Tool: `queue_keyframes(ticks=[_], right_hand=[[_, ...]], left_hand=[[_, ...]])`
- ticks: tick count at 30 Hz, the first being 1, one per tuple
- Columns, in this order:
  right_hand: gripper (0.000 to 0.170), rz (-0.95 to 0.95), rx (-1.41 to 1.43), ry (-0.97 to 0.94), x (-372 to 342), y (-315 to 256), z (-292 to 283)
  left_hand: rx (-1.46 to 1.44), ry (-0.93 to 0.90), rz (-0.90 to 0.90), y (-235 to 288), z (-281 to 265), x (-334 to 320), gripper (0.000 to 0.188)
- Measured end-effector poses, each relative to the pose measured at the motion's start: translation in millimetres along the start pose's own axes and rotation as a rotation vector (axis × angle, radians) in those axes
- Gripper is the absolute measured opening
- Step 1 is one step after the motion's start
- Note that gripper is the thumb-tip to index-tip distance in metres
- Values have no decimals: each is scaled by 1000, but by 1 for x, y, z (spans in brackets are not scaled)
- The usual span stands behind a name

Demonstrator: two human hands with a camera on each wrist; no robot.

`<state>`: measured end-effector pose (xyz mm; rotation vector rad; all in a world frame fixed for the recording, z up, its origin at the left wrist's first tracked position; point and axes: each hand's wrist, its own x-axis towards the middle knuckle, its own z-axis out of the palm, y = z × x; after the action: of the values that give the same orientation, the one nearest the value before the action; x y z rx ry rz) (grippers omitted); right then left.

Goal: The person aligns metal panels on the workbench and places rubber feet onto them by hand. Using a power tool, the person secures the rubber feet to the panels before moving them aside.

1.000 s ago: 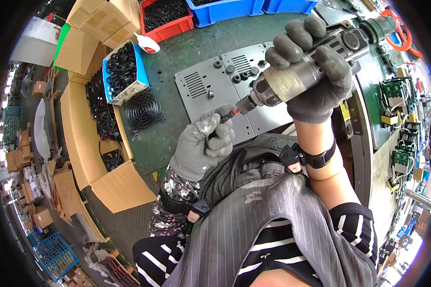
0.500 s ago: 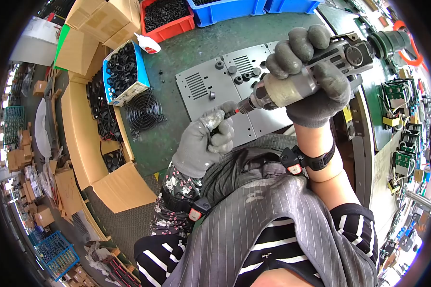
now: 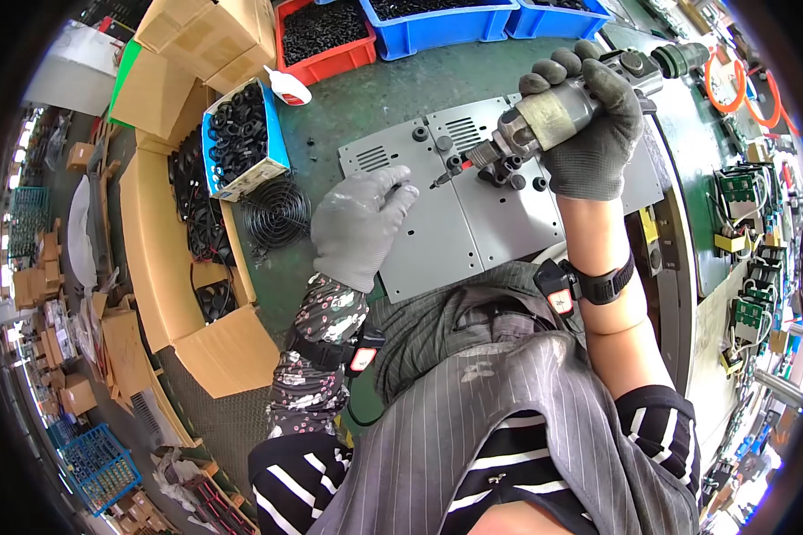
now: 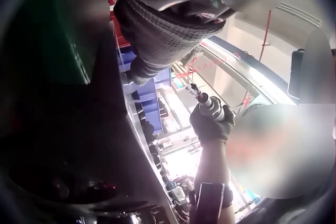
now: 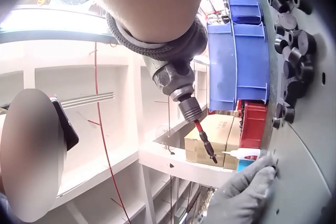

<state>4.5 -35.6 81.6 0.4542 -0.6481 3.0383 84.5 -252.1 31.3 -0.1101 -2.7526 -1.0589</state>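
Note:
My right hand (image 3: 598,116) grips a power screwdriver (image 3: 544,120) by its body, fingers wrapped round it. Its red-banded bit (image 5: 203,139) points down and left, above the grey metal panels (image 3: 437,223). In the head view my left hand (image 3: 361,223) reaches over the left panel, index finger and thumb stretched forward. The right wrist view has these fingertips pinching a small dark rubber foot (image 5: 274,164) at the panel surface, mostly hidden by the glove. Several loose black rubber feet (image 5: 294,50) stand on the panels near the bit.
A blue-and-white box (image 3: 241,147) of black parts stands left, beside a round wire fan guard (image 3: 277,214) and a large cardboard carton (image 3: 143,259). Behind are a white bottle (image 3: 288,87), a red bin (image 3: 326,58) and blue bins (image 3: 437,36).
My left hand has left the bit tip and moved forward onto the left panel. The screwdriver, still in my right hand, has shifted slightly forward; its bit is now in full view.

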Motion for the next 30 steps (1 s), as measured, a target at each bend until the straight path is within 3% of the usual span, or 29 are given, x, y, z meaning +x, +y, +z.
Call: queue_keyframes(ticks=[4, 8, 11, 13, 16, 17, 18, 20, 21, 23, 24, 26, 28, 30], right_hand=[[28, 39, -79, -58, 5, 1, 4], [30, 71, -167, -125, 11, 11, 12], [30, 96, -274, -133, 17, 26, 23], [30, 114, -380, -61, 20, 38, 30], [26, 17, -594, -191, 28, 58, 43], [24, 5, -648, -151, 29, 65, 50], [21, -23, -665, -263, 36, 71, 50], [16, -269, -955, -452, 45, 87, 38], [16, -264, -952, -459, 46, 93, 43], [13, -63, -857, -350, 47, 101, 59], [13, -57, -859, -356, 46, 94, 69], [27, 479, -417, -316, 42, 79, 87], [22, 507, -383, -337, 46, 101, 78], [20, 46, -942, -314, 47, 127, 70]], left_hand=[[270, -38, -59, -3, -10, 2, 25], [183, -94, -154, -2, -15, 0, 26], [218, -69, -92, -9, -16, 5, 28], [378, -31, -164, -12, -29, 11, 29], [388, 79, -177, -26, -42, 15, 27], [361, 71, -198, -26, -45, 17, 27], [362, 77, -201, -30, -42, 18, 27], [218, 79, -121, -42, -34, 20, 27], [312, 31, -104, -32, -37, 22, 27], [333, -25, -146, -24, -36, 27, 30], [353, -84, -181, -24, -35, 29, 33], [346, -74, -173, -33, -30, 29, 34], [311, -14, -105, -37, -27, 29, 33], [310, -27, -124, -36, -28, 30, 32]])
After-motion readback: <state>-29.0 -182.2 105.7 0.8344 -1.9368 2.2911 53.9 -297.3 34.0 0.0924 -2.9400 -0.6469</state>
